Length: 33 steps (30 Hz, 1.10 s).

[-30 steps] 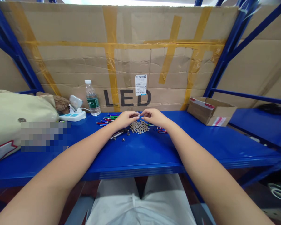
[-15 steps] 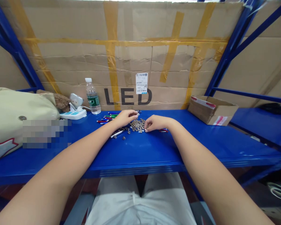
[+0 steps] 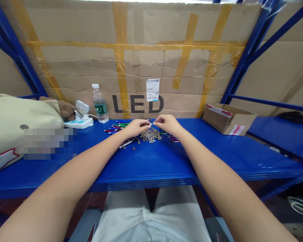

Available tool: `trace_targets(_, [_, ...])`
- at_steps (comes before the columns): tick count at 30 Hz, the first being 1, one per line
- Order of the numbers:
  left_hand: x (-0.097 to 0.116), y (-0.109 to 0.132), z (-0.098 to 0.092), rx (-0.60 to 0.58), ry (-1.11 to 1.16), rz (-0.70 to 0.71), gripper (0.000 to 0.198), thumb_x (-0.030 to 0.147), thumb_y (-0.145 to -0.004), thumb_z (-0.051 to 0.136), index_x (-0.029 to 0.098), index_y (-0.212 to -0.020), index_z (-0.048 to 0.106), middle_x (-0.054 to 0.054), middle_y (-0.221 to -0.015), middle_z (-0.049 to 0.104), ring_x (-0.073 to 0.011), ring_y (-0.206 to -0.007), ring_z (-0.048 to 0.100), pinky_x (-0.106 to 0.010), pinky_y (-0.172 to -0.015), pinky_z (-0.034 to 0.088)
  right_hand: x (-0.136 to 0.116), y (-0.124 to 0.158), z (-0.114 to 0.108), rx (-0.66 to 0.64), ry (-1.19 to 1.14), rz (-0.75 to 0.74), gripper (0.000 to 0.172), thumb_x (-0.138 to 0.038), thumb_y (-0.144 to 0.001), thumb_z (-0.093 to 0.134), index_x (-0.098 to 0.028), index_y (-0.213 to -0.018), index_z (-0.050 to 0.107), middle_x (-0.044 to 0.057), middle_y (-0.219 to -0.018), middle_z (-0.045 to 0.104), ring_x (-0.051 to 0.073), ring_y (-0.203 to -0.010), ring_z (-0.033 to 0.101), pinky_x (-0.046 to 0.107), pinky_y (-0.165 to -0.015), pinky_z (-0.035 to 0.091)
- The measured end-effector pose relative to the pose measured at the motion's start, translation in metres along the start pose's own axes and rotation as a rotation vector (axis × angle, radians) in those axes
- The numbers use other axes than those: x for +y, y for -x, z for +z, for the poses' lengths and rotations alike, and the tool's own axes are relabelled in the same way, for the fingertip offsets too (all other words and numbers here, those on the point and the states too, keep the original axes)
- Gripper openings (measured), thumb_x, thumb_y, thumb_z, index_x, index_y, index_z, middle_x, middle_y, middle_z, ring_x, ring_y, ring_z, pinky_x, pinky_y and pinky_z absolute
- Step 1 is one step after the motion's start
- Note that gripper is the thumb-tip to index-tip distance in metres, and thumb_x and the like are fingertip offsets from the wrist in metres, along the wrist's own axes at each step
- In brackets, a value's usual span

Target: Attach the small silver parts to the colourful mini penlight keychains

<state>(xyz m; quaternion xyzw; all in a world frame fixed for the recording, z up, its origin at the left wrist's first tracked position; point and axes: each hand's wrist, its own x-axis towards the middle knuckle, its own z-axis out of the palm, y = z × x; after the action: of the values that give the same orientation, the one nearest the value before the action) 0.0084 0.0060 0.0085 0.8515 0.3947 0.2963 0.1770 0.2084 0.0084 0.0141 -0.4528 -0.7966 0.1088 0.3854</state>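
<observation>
On the blue shelf [image 3: 151, 161] lies a heap of small round metal pieces [image 3: 149, 135]. My left hand [image 3: 136, 127] hovers just left of the heap, fingers curled in a pinch on something too small to name. My right hand [image 3: 168, 123] is raised just above the heap's right side, fingertips pinched and almost meeting the left hand's. Several coloured pen-like sticks [image 3: 115, 127] lie behind my left hand, and a silver one [image 3: 125, 144] lies near my left wrist. Small red clips [image 3: 175, 139] lie by my right wrist.
A water bottle [image 3: 100, 104] and a white power strip [image 3: 79, 123] stand at the back left beside a cream bag [image 3: 15, 127]. An open cardboard box [image 3: 227, 118] sits at the right. A taped cardboard wall marked LED [image 3: 141, 67] closes the back.
My right hand dipped down onto the heap half a second ago, then rose back up toward the left hand's fingertips. My left hand has stayed almost in place.
</observation>
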Motion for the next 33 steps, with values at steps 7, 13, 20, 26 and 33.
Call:
trace_targets(7, [0.002, 0.0, 0.0, -0.009, 0.021, -0.01, 0.034, 0.039, -0.083, 0.053, 0.016, -0.104, 0.067, -0.005, -0.096, 0.071, -0.0193, -0.089, 0.063, -0.029, -0.078, 0.047, -0.003, 0.002, 0.002, -0.077, -0.027, -0.064, 0.014, -0.023, -0.077, 0.059, -0.014, -0.08, 0.07, 0.003, -0.074, 0.066, 0.012, -0.066, 0.055, 0.024, -0.061, 0.039])
trace_targets(13, [-0.011, -0.003, 0.001, -0.004, 0.027, -0.005, 0.034, 0.042, -0.083, 0.053, 0.017, -0.101, 0.067, -0.005, -0.097, 0.072, -0.0206, -0.09, 0.064, -0.03, -0.08, 0.047, -0.001, 0.004, -0.005, -0.234, 0.026, -0.062, 0.026, -0.02, -0.077, 0.056, -0.016, -0.1, 0.068, -0.001, -0.065, 0.062, 0.011, -0.058, 0.052, 0.024, -0.056, 0.038])
trace_targets(20, [-0.012, -0.003, 0.0, 0.053, -0.014, -0.033, 0.034, 0.04, -0.083, 0.053, 0.017, -0.104, 0.067, -0.006, -0.102, 0.071, -0.0213, -0.093, 0.064, -0.031, -0.082, 0.048, -0.01, 0.011, -0.01, -0.592, 0.095, -0.045, 0.008, -0.024, -0.068, 0.068, -0.023, -0.075, 0.073, 0.0, -0.074, 0.07, 0.015, -0.067, 0.061, 0.025, -0.059, 0.042])
trace_targets(26, [-0.012, -0.003, 0.002, 0.046, -0.016, -0.019, 0.035, 0.042, -0.082, 0.055, 0.018, -0.104, 0.068, -0.006, -0.106, 0.07, -0.0217, -0.098, 0.063, -0.031, -0.086, 0.048, -0.012, 0.012, 0.0, -0.583, 0.149, -0.051, 0.007, -0.021, -0.067, 0.07, -0.024, -0.072, 0.073, 0.0, -0.076, 0.072, 0.016, -0.068, 0.062, 0.026, -0.062, 0.043])
trace_targets(33, [-0.018, -0.004, 0.004, 0.002, 0.012, -0.014, 0.038, 0.044, -0.082, 0.055, 0.018, -0.106, 0.067, -0.007, -0.109, 0.069, -0.0215, -0.099, 0.063, -0.032, -0.086, 0.048, -0.011, 0.011, -0.003, -0.604, 0.232, -0.033, 0.006, -0.02, -0.07, 0.066, -0.023, -0.071, 0.072, 0.001, -0.073, 0.071, 0.015, -0.065, 0.061, 0.026, -0.059, 0.043])
